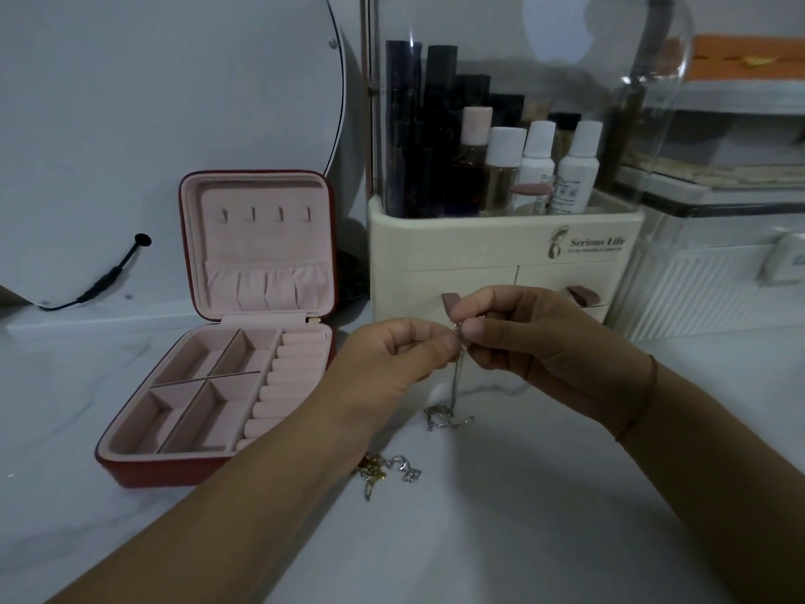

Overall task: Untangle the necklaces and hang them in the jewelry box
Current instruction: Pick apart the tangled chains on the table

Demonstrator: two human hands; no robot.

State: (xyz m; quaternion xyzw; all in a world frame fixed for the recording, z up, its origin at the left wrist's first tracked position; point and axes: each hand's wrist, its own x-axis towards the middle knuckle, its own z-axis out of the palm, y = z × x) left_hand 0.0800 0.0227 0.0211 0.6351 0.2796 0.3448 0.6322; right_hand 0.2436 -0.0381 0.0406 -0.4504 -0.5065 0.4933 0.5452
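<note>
Nearest you, by your left forearm, a small tangle of gold and silver chain (385, 468) lies on the white tabletop (479, 538). Just past it a second heap, all silver, rests on the table, and one silver chain (455, 377) rises from it to your two hands. Your left hand (392, 359) and right hand (536, 342) meet fingertip to fingertip, both pinching the chain's top end. Left of your hands stands one open jewelry box (143, 473), with four hooks (265, 214) bare in its lid. Behind your hands stands one cream organizer (501, 255).
</note>
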